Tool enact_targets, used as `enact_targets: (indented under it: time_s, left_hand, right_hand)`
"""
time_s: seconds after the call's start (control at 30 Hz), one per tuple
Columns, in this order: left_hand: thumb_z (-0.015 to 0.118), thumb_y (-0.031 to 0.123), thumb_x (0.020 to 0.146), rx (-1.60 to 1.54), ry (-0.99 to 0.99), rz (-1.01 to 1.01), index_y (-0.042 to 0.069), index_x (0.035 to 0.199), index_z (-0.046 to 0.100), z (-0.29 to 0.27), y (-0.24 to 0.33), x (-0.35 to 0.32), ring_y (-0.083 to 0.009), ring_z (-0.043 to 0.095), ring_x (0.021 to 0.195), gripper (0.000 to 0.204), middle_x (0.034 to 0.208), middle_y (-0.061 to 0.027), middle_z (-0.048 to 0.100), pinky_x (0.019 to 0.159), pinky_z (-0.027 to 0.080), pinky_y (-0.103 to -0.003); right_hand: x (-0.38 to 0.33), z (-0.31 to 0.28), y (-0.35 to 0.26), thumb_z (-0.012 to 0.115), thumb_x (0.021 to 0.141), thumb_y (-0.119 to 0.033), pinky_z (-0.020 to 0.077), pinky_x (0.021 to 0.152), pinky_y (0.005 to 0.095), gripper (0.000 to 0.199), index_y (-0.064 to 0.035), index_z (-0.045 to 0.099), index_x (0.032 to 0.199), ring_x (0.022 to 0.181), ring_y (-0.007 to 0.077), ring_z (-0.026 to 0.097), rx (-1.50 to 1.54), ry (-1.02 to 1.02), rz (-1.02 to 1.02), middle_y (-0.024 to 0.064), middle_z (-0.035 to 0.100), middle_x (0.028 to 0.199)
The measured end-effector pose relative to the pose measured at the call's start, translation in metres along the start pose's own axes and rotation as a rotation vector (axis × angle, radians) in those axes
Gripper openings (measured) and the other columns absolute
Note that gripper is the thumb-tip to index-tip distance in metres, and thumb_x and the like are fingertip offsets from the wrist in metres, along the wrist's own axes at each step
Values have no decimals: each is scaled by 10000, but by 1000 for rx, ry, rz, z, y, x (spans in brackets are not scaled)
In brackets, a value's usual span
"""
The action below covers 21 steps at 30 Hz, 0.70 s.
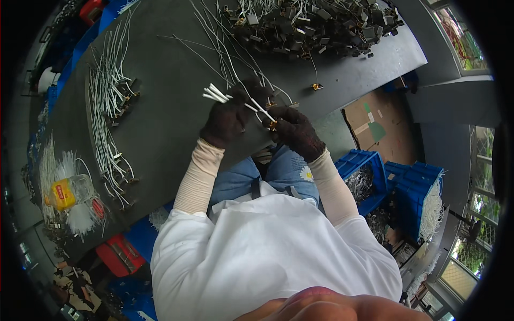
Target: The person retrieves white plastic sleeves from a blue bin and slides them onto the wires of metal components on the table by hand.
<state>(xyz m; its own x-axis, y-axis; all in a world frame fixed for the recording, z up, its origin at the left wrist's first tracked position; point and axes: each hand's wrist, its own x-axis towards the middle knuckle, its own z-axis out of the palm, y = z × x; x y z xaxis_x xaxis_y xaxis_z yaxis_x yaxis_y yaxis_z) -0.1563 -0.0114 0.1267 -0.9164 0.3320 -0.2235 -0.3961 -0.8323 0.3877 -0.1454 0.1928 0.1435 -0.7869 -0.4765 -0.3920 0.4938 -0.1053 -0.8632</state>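
Observation:
In its dark glove, my left hand [226, 119] is closed around a bundle of short white tubes [215, 94], whose ends stick out at the left. My right hand [297, 131], gloved too, pinches a small brass-coloured part [272, 125] with white wire leads. One white tube [261, 111] sits along a lead between my two hands. Just beyond my fingers lies another small part with a wire [293, 105]. Long thin wires [222, 45] run from near my hands toward the far side of the table. The left fingertips are partly hidden.
A large heap of dark metal parts with wires [316, 29] covers the table's far right. Wired parts [110, 101] lie in rows at the left. A clear bottle with a yellow label [72, 191] lies near the left edge. Blue crates [415, 195] stand at the right, below table height.

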Motion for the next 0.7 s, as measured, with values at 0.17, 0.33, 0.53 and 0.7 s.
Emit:
enact_targets:
  time_s: [0.17, 0.33, 0.53, 0.7]
  left_hand:
    - [550, 206, 978, 542, -58, 359, 30, 1024, 608, -6, 6, 6, -190, 630, 892, 190, 957, -70, 653, 862, 503, -328]
    - [547, 229, 979, 1113, 347, 483, 19, 985, 653, -14, 9, 15, -136, 660, 753, 235, 879, -62, 690, 684, 542, -288]
    - [604, 280, 940, 966, 374, 291, 45, 927, 638, -49, 40, -5, -111, 616, 639, 238, 746, -25, 630, 558, 468, -228]
    - [564, 237, 963, 422, 155, -64, 19, 1090, 624, 8, -17, 34, -141, 659, 759, 259, 905, -65, 677, 630, 528, -246]
  right_hand:
    - [16, 4, 11, 670, 872, -171, 518, 683, 261, 390, 17, 569, 1199, 759, 124, 609, 67, 99, -22, 69, 653, 958]
    - [27, 6, 17, 673, 874, -159, 521, 690, 271, 347, -18, 594, 1180, 773, 135, 620, 71, 195, -126, 67, 649, 934]
    - [41, -83, 3, 665, 853, -243, 451, 985, 421, 458, -81, 552, 1267, 1164, 352, 553, -1178, 1066, -471, 222, 511, 1305]
    - [57, -136, 6, 631, 851, -314, 404, 1012, 452, 437, -92, 573, 1222, 1212, 400, 489, -1030, 831, -262, 230, 525, 1289]
